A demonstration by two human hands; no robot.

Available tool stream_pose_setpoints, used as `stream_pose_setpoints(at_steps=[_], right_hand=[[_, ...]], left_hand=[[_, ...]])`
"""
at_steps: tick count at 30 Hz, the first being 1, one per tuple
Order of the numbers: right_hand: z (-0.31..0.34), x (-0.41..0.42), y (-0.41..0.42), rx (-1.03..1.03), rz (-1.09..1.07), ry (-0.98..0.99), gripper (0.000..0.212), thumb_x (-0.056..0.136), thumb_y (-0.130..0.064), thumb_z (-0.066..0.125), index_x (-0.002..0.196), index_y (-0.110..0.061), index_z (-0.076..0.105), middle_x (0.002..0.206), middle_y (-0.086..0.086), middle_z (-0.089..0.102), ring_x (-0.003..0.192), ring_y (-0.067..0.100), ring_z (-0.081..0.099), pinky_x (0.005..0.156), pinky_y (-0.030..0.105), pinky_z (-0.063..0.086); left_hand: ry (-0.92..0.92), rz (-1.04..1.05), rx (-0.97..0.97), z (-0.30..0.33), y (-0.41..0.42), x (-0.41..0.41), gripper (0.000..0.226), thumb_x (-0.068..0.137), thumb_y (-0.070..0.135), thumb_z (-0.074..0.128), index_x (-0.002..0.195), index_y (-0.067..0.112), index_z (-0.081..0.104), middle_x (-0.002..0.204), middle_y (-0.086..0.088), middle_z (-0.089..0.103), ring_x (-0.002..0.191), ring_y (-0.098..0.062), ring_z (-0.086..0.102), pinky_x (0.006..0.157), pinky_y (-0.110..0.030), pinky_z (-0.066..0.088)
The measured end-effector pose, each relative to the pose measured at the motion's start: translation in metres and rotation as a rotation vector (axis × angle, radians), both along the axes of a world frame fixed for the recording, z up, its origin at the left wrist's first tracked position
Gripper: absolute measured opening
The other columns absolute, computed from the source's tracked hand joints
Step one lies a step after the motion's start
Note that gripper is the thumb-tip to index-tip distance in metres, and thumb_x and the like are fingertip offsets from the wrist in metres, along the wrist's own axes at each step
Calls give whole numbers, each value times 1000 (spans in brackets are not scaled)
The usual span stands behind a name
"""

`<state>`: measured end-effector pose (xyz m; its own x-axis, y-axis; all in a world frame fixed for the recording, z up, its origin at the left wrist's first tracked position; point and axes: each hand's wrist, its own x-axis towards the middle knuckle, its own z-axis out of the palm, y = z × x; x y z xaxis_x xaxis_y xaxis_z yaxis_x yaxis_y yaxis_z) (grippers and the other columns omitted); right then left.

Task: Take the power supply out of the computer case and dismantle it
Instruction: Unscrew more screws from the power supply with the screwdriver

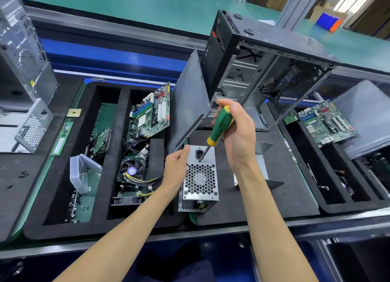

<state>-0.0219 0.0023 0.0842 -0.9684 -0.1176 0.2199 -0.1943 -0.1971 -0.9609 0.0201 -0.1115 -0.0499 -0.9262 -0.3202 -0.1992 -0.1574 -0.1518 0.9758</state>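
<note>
The power supply (200,177) stands on end on the black foam mat (280,199), out of the open computer case (268,70) that stands behind it, its honeycomb fan grille facing up. The left hand (176,167) grips the unit's left upper edge, fingers curled round the corner. The right hand (237,133) is wrapped around the green and yellow handle of a screwdriver (219,127), whose tip sits on the top plate beside the power socket. To the left lies a black foam tray (124,104) with long compartments: the left one holds a hard drive (101,141), a tilted clear plastic box (84,172) and a scatter of small dark screws (73,205); the right one holds a motherboard (152,110) leaning upright, a cooler fan (132,169) and loose cables. A grey side panel (190,104) leans at the tray's right edge. Another tray at the far right holds a second motherboard (327,121).
</note>
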Motion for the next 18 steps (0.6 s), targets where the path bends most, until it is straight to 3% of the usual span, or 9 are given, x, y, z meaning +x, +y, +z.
stream_pose_setpoints(at_steps=[4,7,11,15,18], right_hand=[[1,-1,-3,-80,12,14,25,103,-23,40,102,-10,61,72,3,58,67,23,50,70,34,45],[-3,1,-6,-126,-12,7,16,104,-26,44,95,-13,45,65,1,53,60,21,46,62,33,41],[-8,5,-4,-102,-20,13,22,99,-25,60,97,-13,41,67,-4,56,61,17,49,64,30,45],[-7,7,-2,-33,-64,3,32,88,-39,69,99,-13,53,72,-5,61,67,16,56,63,32,49],[-8,8,-2,-18,-80,-34,27,90,-44,66,105,-21,71,77,-6,58,75,17,54,61,36,51]], left_hand=[[-5,1,6,0,0,-1,61,103,41,52,66,0,27,67,-10,31,63,-25,26,63,-36,22],[-3,10,-37,0,-1,-1,58,103,41,52,62,13,22,60,-6,21,54,-16,21,54,-31,17],[-10,8,-37,1,-2,0,59,103,40,52,56,25,20,53,9,18,48,-10,17,47,-22,15],[-2,22,-70,0,-1,-1,48,103,41,52,64,19,32,56,10,25,50,-9,24,49,-21,22],[66,92,-230,0,-1,0,17,101,31,56,98,16,49,62,6,35,55,-9,34,59,-31,35]])
